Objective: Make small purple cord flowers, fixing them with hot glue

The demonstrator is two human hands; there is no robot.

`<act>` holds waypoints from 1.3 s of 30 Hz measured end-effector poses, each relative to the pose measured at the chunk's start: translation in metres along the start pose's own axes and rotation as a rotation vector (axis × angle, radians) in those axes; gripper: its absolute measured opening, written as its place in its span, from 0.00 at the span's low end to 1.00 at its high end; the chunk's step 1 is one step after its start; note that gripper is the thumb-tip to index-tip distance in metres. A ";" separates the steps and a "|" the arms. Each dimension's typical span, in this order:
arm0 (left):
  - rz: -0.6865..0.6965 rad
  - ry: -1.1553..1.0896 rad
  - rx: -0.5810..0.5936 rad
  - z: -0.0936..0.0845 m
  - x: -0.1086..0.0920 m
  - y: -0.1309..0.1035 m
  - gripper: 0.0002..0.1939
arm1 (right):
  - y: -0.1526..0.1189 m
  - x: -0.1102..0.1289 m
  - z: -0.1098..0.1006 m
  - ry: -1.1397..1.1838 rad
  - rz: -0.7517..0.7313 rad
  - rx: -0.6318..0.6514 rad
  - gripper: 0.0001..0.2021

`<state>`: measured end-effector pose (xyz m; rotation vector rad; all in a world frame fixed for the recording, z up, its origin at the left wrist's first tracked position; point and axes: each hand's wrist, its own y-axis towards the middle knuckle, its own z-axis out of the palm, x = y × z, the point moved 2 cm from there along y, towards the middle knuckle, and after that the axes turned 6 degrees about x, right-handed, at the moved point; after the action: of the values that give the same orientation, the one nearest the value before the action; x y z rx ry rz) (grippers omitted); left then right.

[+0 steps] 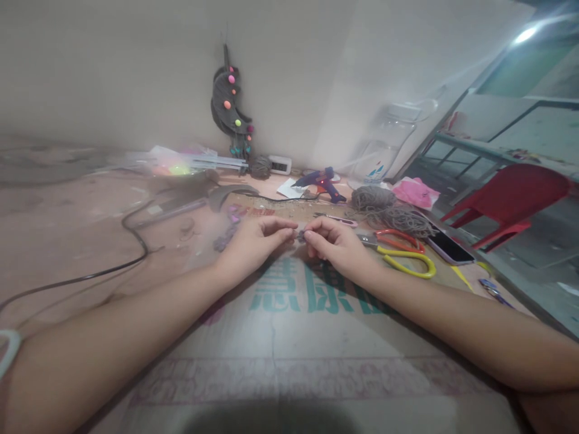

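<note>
My right hand (332, 241) pinches a small grey-purple piece (301, 235) between thumb and forefinger; its kind is too small to tell. Facing it, my left hand (260, 238) has its thumb and fingertips drawn together right beside that piece. Whether the left fingertips grip a part of it is hard to see. Several small purple pieces (221, 242) lie just left of my left hand. Under both hands is a cardboard sheet (235, 337) with green printed characters. Scissors (407, 262) with a red and a yellow handle lie by my right wrist.
Behind the hands are a purple glue gun (322, 181), a pink-handled cutter (337, 220) and grey yarn (384, 208). A phone (450, 244) lies at right, a clear bottle (384, 147) behind. A decorated grey crescent (226, 99) hangs on the wall. A black cable (113, 269) crosses the left.
</note>
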<state>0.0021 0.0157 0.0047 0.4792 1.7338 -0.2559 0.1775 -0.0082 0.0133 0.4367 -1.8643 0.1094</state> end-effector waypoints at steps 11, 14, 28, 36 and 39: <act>0.082 0.068 -0.110 -0.002 0.005 0.004 0.10 | 0.000 0.000 -0.001 -0.023 0.000 -0.021 0.10; 0.091 0.054 -0.104 0.000 0.006 0.004 0.10 | 0.000 0.000 -0.001 -0.031 0.003 -0.017 0.10; 0.065 0.004 0.038 0.004 0.000 -0.001 0.17 | 0.001 -0.003 -0.001 -0.010 -0.028 -0.032 0.12; 0.062 0.135 0.003 0.006 -0.001 -0.002 0.10 | 0.000 -0.003 -0.004 -0.076 -0.051 -0.012 0.18; 0.050 0.084 -0.008 0.005 0.000 0.000 0.10 | 0.000 -0.004 -0.005 -0.036 -0.057 -0.040 0.20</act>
<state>0.0061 0.0133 0.0033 0.5335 1.8010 -0.1955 0.1831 -0.0054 0.0115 0.4665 -1.8848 0.0253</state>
